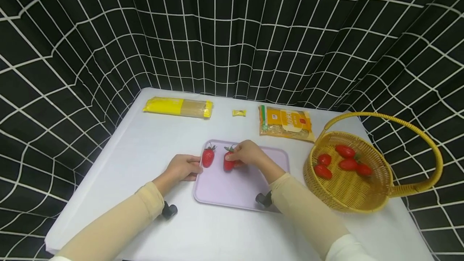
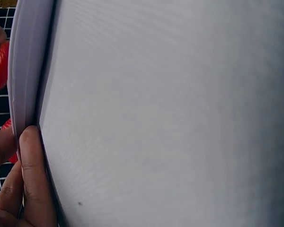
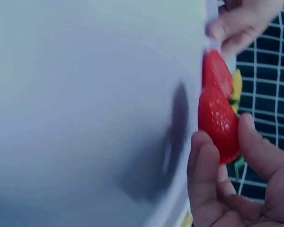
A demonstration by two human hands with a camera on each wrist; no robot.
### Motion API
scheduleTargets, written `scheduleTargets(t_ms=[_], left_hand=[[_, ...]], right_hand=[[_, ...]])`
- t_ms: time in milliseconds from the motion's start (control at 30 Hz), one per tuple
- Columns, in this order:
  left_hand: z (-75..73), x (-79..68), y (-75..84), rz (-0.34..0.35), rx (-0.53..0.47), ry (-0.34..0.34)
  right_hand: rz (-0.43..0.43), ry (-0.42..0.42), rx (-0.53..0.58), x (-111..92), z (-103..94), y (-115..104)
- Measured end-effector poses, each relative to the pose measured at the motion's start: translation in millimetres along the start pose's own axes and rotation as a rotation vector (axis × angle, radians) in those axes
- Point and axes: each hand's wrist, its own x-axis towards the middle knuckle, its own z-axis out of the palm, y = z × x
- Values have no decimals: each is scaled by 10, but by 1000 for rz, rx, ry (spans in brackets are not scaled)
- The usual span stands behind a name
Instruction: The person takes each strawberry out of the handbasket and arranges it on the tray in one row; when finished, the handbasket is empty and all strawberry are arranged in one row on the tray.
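Note:
A pale purple tray (image 1: pixel 232 192) lies on the white table. My left hand (image 1: pixel 181 167) grips its left edge; in the left wrist view the thumb and fingers pinch the tray's rim (image 2: pixel 24 80). Over the tray's upper left part, my right hand (image 1: pixel 250 154) pinches a red strawberry (image 1: pixel 228 165) between thumb and fingers, its green leaves pointing away from me. The right wrist view shows this held strawberry (image 3: pixel 218 123) close up. A second strawberry (image 1: pixel 208 158) rests in the tray's upper left corner, just beyond my left fingertips.
To the right stands a yellow woven basket (image 1: pixel 337 192) with a tall handle and several strawberries inside. Along the back lie a yellow pack of noodles (image 1: pixel 163 106), a small yellow wrapped packet (image 1: pixel 239 112) and an orange food bag (image 1: pixel 286 122). Black gridded cloth hangs behind the table.

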Motion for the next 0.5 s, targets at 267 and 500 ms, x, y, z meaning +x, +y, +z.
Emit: scheduleTargets(t_ms=[267,500], left_hand=[[-35,-11,-18,-8,-8,-6],[-19,12,-6,-12,-3,-11]], right_hand=[[10,39,6,101,250,-112],[-2,33,-1,162,298,-150]])
